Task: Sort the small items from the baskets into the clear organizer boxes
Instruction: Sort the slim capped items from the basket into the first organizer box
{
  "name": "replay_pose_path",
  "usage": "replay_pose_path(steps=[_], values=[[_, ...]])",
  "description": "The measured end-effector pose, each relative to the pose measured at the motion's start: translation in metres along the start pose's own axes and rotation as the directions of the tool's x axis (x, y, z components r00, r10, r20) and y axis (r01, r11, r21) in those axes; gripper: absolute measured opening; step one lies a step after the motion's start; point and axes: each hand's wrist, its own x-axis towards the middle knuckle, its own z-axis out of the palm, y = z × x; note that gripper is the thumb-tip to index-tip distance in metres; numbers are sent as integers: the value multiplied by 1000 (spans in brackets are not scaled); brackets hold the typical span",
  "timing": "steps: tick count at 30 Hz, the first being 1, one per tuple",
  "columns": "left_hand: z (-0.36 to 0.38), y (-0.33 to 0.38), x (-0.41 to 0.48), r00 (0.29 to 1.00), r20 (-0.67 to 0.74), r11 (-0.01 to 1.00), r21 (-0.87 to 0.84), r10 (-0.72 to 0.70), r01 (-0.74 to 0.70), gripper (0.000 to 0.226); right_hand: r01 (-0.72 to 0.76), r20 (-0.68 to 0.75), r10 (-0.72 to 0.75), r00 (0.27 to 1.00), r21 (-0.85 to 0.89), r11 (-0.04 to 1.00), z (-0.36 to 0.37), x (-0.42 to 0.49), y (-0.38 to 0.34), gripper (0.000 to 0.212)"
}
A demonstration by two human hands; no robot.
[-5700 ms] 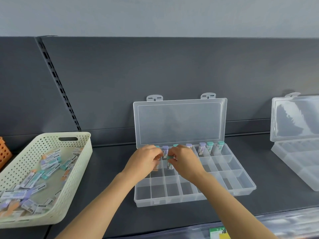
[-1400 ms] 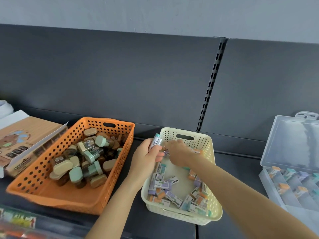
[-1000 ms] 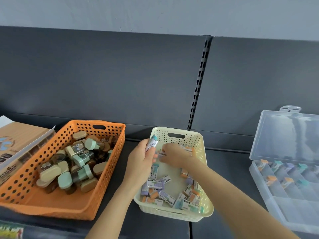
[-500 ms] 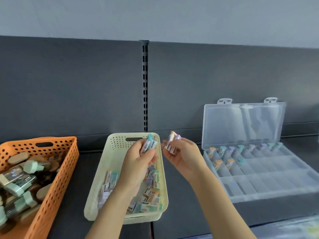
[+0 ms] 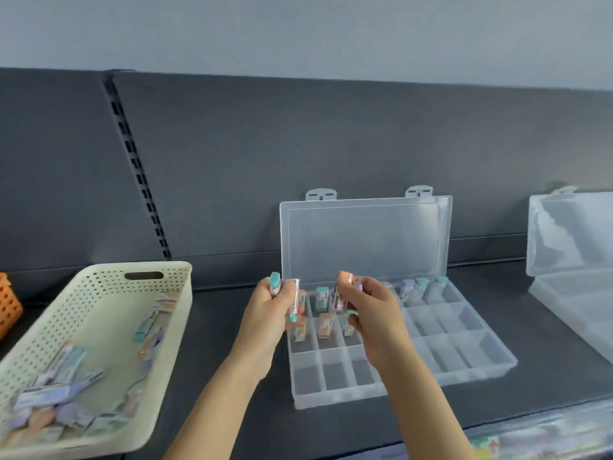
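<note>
- Orange plastic is peeking in at your nine o'clock: the orange basket (image 5: 8,307) is sitting at the frame's edge, too cropped for its contents to show.
- Beside it, toward eight o'clock, the cream basket (image 5: 99,277) is resting on the dark shelf (image 5: 215,327) and holding a loose heap of small capped items (image 5: 66,376). With that many waiting, I am judging the sort far from done.
- Your left hand (image 5: 268,317) is hovering over the left edge of the box, its fingers curling round two teal-capped pieces (image 5: 293,300) in a crowded grip.
- Your right hand (image 5: 374,317), at three o'clock from the left one, is pinching an orange-capped piece (image 5: 341,290) between thumb and fingertips. A purple one seems to be tucked behind it.
- Beneath both hands the clear organizer box (image 5: 464,353) is standing open, its lid (image 5: 365,240) leaning back at twelve o'clock. Teal and purple pieces are filling the back row, and orange ones are sitting in the middle row's left cells.
- Because each hand is carrying more than one piece, loosening either grip is risking a second piece slipping into the wrong cell or bouncing onto the shelf.
- A knuckle brushing the lid could be tipping it forward onto your hands, and pressing on a divider may be sliding the light box.
- At three o'clock, the second organizer box (image 5: 570,260) is also lying open, and I cannot make out anything inside it.
</note>
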Motion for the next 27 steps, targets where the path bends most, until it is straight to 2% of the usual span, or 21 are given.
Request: replay_pose_path(steps=[2, 5, 6, 8, 10, 14, 18, 20, 23, 27], values=[[28, -5, -1, 1000, -22, 997, 81, 9, -7, 8, 36, 9, -36, 999, -46, 998, -32, 9, -1, 22], [64, -10, -4, 999, -32, 994, 109, 3, 0, 5, 67, 39, -64, 997, -79, 995, -70, 22, 2, 30], [74, -11, -5, 999, -49, 994, 112, -8, 13, 5, 76, 50, -71, 996, -102, 992, -80, 26, 3, 28], [88, -16, -4, 995, -99, 986, 166, -14, 31, 16, 93, 82, -81, 993, -160, 983, -95, 31, 3, 10], [96, -20, -1, 992, -125, 975, 221, -9, 36, 25, 106, 112, -86, 990, -188, 977, -106, 34, 4, 9], [107, -17, -1, 985, -145, 948, 316, 91, -41, 14, 126, 150, -92, 984, -235, 964, -119, 43, 9, 7], [112, -9, 2, 983, -59, 869, 480, 172, -123, 8, 194, 142, -152, 978, -356, 914, -125, 54, 12, 23], [112, -7, 7, 979, -10, 805, 571, 204, -162, 9, 242, 147, -198, 969, -412, 878, -127, 58, 12, 21], [116, -5, 15, 967, 92, 656, 719, 238, -230, 16, 318, 209, -245, 947, -488, 813, -125, 65, 14, 22], [119, -7, 25, 945, 238, 519, 791, 225, -323, 17, 411, 304, -280, 911, -732, 543, -120, 75, 18, 14]])
